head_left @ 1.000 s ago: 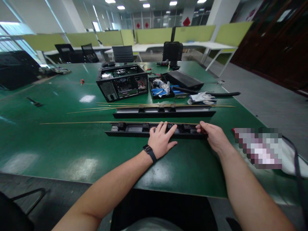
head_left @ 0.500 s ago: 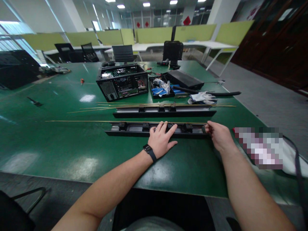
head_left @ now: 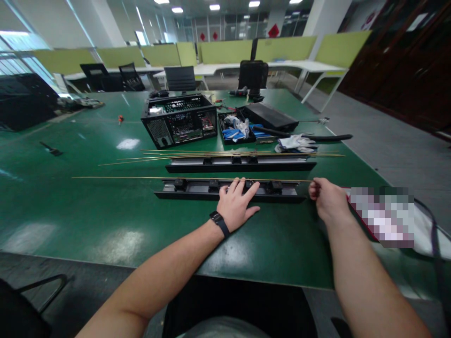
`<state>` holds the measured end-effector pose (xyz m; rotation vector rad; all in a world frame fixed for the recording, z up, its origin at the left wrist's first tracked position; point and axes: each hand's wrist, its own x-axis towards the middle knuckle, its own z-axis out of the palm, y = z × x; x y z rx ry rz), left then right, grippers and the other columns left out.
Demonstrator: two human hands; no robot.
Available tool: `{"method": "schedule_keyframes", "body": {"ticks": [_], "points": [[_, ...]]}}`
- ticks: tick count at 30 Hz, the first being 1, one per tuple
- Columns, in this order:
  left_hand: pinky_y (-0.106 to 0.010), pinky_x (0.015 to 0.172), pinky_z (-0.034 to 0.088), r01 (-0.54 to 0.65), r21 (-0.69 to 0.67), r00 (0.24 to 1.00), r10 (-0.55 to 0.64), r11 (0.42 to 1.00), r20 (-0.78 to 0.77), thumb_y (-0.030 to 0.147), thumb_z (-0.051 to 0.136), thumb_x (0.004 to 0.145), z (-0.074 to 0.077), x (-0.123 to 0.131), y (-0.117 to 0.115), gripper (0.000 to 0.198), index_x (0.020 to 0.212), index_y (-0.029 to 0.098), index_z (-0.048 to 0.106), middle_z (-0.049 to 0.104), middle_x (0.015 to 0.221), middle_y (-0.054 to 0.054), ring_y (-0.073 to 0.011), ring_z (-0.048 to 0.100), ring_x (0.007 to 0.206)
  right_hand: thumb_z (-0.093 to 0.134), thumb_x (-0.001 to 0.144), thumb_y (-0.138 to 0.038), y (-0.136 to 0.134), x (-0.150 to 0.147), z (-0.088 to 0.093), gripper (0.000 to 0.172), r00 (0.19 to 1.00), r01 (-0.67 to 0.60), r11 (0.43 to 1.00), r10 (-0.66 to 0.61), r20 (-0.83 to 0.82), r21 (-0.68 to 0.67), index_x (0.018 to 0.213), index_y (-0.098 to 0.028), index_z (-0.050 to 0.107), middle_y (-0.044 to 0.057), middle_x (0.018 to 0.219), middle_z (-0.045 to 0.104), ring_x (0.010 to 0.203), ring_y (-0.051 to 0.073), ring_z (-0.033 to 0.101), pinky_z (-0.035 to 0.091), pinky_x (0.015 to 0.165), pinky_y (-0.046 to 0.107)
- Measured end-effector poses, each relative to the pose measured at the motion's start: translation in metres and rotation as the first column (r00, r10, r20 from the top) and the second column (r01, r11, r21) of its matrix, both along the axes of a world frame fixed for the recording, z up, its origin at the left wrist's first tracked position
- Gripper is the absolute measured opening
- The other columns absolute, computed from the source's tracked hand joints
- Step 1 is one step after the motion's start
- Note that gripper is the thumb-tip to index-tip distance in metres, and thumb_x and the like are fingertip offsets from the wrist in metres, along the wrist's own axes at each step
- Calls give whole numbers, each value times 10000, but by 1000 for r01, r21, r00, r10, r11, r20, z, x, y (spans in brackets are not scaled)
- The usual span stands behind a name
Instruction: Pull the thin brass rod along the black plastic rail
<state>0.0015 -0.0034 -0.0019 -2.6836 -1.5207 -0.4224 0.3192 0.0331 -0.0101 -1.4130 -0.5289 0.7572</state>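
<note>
A long black rail (head_left: 197, 189) with several black clips lies across the green table (head_left: 88, 211) in front of me. My left hand (head_left: 235, 203) lies flat on it, fingers spread, with a black watch on the wrist. A thin brass rod (head_left: 148, 178) runs along the rail's far side. My right hand (head_left: 326, 197) is closed in a pinch on the rod's right end, just past the end of the rail.
A second black rail (head_left: 239, 165) lies behind, with several more brass rods (head_left: 211, 153) beyond it. Further back stand an open black computer case (head_left: 178, 119), a tray of parts (head_left: 235, 127), a flat black box (head_left: 269, 116) and white gloves (head_left: 295, 142). A blurred-out object (head_left: 382, 216) lies at my right.
My right hand has slid to the right, off the rail's end, drawing the brass rod to the right with it. My left hand has stayed flat on the rail.
</note>
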Motion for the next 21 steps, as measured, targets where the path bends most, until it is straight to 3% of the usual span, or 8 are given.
{"method": "schedule_keyframes", "body": {"ticks": [4,13,17,21], "points": [[-619,1267,530,0,-4,1000,0,1000,-1,631,729,1153,1,0,0,777,1857,391,506,509,1885,-193,-401,457,1769,914,781,-378,-1,-5,-3,285,993,-106,994,107,54,-31,741,-196,699,41,672,675,563,110,568,381,472,199],[-625,1269,527,-1,-4,1000,1,1000,0,619,731,1152,1,1,0,773,1856,389,507,509,1884,-193,-405,459,1763,1051,670,-800,-8,-24,-5,671,910,-372,926,378,168,-69,814,-201,786,74,749,722,748,210,703,565,701,322],[-625,1269,529,3,-6,1000,-3,1000,-2,629,722,1157,1,1,0,773,1858,387,505,502,1889,-195,-401,455,1768,1052,673,-774,-7,-25,-4,649,918,-357,932,363,163,-68,809,-197,790,76,760,731,753,203,706,575,716,313],[-620,1272,530,-1,-10,1000,1,1000,-7,634,723,1155,1,0,0,777,1859,392,502,503,1890,-187,-395,454,1771,1037,706,-583,-2,-20,-6,479,955,-273,961,276,109,-39,779,-192,771,73,748,732,670,166,664,531,607,269]]}}
